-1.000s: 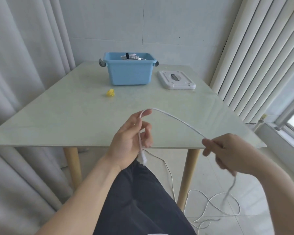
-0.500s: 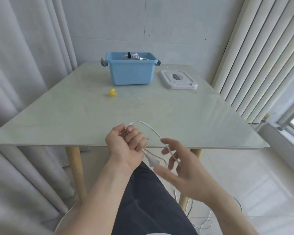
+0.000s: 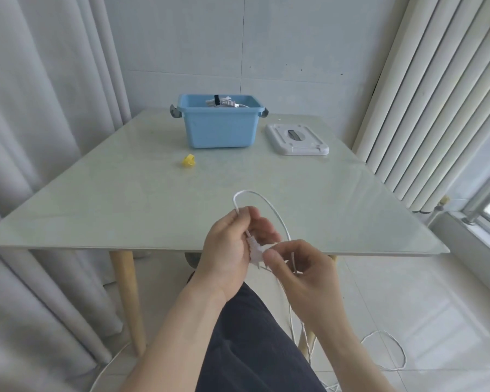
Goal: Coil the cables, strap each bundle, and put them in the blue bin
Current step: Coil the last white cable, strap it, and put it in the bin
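Head view: both hands, left (image 3: 230,250) and right (image 3: 300,267), curled on white cable (image 3: 269,206).

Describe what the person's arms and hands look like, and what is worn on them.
Both forearms are bare to the frame's edge; no sleeve shows. The left hand and right hand wear no gloves, and no ring, watch or bracelet is visible. Dark trousers cover the lap below them.
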### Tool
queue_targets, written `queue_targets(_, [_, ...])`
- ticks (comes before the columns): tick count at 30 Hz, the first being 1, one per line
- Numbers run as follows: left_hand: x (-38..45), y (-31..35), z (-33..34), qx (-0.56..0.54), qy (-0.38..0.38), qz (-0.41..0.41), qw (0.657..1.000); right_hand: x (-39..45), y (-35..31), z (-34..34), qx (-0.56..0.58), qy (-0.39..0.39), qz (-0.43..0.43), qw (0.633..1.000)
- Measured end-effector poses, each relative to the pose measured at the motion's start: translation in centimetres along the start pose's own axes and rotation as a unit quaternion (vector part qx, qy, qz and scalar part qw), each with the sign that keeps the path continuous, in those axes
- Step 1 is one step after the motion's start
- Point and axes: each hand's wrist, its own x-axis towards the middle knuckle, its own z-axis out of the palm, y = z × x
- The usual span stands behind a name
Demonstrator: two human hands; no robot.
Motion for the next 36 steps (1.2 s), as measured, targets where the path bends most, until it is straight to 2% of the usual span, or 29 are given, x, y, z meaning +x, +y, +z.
queue_targets(3, [0.4, 0.3, -0.6, -0.067, 0.010, -0.009, 0.998, 0.3, 0.6, -0.7, 0.015, 0.066, 0.001, 0.998])
queue_targets(5, [0.5, 0.7, -0.9, -0.130, 0.011, -0.013, 0.991, 0.4, 1.0, -1.3, -0.003, 0.067, -0.003, 0.998])
queue_targets(7, [0.6, 1.1, -1.2, -0.185, 0.017, 0.005, 0.983, 0.3, 1.2, -1.7, -0.026, 0.037, -0.002, 0.999])
queue_targets(10, [0.8, 1.7, -1.4, -0.208, 0.050, 0.053, 0.976, -0.1, 1.3, -1.6, -0.067, -0.051, 0.023, 0.996])
queue_targets(14, [1.1, 2.3, -2.0, -0.239, 0.071, 0.104, 0.963, -1.0, 2.2, -1.4, -0.182, -0.159, 0.030, 0.970])
queue_targets(18, [1.2, 2.2, -2.3, -0.159, 0.033, 0.125, 0.979, -1.8, 2.5, -1.1, -0.253, -0.257, 0.010, 0.933])
queue_targets(21, [0.5, 1.7, -2.3, 0.025, -0.011, 0.082, 0.996, -2.0, 2.0, -0.8, -0.260, -0.235, -0.023, 0.936])
queue_targets(24, [-0.4, 1.1, -2.4, 0.258, -0.048, 0.026, 0.964, -1.9, 0.7, -0.9, -0.218, -0.139, -0.046, 0.965])
queue_targets(26, [-0.8, 1.0, -2.3, 0.333, -0.069, -0.006, 0.941, -1.9, -0.1, -1.3, -0.184, -0.109, -0.048, 0.976])
queue_targets(29, [-0.9, 0.6, -2.5, 0.401, -0.086, -0.024, 0.912, -2.2, -1.1, -1.7, -0.162, -0.111, -0.082, 0.977])
queue_targets(31, [-0.9, 0.3, -2.3, 0.405, -0.079, -0.013, 0.911, -2.2, -1.7, -1.9, -0.156, -0.112, -0.102, 0.976])
queue_targets(32, [-0.9, 0.1, -2.1, 0.378, -0.060, 0.001, 0.924, -2.2, -1.8, -1.9, -0.160, -0.117, -0.105, 0.975])
queue_targets(34, [-0.8, -0.1, -1.7, 0.265, -0.013, 0.032, 0.964, -2.1, -1.8, -2.0, -0.184, -0.149, -0.097, 0.967])
queue_targets(36, [-0.4, -0.3, -1.6, 0.178, 0.005, 0.063, 0.982, -2.0, -1.6, -2.2, -0.220, -0.188, -0.088, 0.953])
